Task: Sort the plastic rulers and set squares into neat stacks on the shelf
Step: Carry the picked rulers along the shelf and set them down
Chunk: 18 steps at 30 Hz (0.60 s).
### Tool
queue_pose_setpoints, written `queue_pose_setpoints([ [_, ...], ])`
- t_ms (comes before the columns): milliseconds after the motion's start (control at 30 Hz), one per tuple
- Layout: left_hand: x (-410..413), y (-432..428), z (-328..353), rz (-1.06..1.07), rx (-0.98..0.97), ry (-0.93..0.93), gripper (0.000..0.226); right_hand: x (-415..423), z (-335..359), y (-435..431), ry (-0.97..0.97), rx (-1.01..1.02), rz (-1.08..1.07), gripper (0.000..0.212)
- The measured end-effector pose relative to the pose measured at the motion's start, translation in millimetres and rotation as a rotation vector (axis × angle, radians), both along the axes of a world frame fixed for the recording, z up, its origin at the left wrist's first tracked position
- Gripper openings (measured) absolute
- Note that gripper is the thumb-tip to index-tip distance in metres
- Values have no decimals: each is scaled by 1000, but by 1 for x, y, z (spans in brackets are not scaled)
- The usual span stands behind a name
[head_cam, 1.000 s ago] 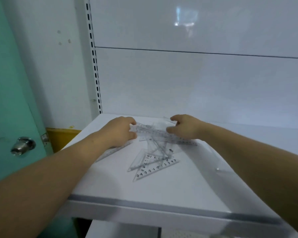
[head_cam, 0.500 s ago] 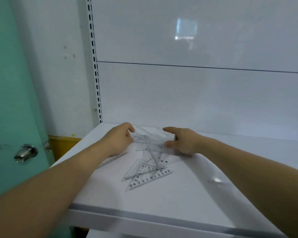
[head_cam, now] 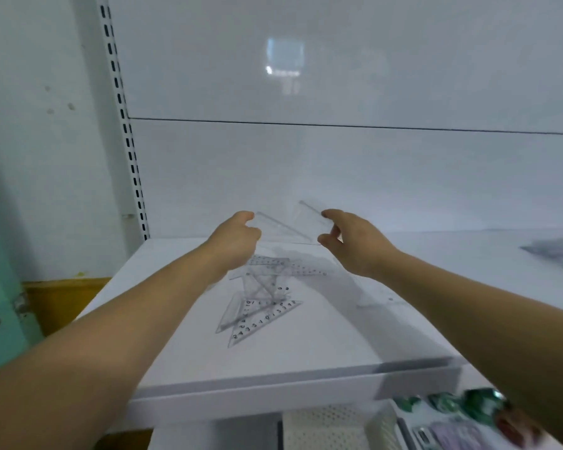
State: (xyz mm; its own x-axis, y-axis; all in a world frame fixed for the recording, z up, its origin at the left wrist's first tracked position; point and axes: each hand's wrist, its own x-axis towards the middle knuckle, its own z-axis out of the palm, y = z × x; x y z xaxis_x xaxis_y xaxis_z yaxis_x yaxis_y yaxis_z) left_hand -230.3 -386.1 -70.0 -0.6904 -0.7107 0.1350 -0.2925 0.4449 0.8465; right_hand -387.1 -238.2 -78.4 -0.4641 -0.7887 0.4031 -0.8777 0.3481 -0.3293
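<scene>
Fingers [head_cam: 330, 215] of the right hand [head_cam: 355, 245] pinch the right end of a clear plastic bundle [head_cam: 290, 227], forefinger on top and thumb beneath. The left hand [head_cam: 236, 237] curls its fingers [head_cam: 246, 216] round the left end. Whether the bundle is one set square or several I cannot tell, since the plastic is see-through and blurred. It hangs in the air between the two hands, above the far part of the shelf [head_cam: 338, 345], with its long axis running left to right.

Below it and nearer lies the pile [head_cam: 264, 297] of rulers and set squares, criss-crossed and flat on the shelf. The pile sits under and just near of the left hand, so that hand looks closer for the next pick. The bare stretch of shelf lies on the right hand's side, which seems the likelier spot to start a stack.

Far left stands a slotted upright [head_cam: 124, 125], with a teal door [head_cam: 0, 254] beyond it
</scene>
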Motion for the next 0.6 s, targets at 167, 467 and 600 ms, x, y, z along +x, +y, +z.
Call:
queue_pose_setpoints([
  [167,-20,33,-5,-230,-180,-68,71,0,5,60,-2,7,-170,51],
  [467,-70,150,-6,-434,-330,-43,69,-29,13,200,19,16,-419,52],
  [600,-108,225,-8,-478,-404,-71,71,-44,12,286,13,3,-533,53],
])
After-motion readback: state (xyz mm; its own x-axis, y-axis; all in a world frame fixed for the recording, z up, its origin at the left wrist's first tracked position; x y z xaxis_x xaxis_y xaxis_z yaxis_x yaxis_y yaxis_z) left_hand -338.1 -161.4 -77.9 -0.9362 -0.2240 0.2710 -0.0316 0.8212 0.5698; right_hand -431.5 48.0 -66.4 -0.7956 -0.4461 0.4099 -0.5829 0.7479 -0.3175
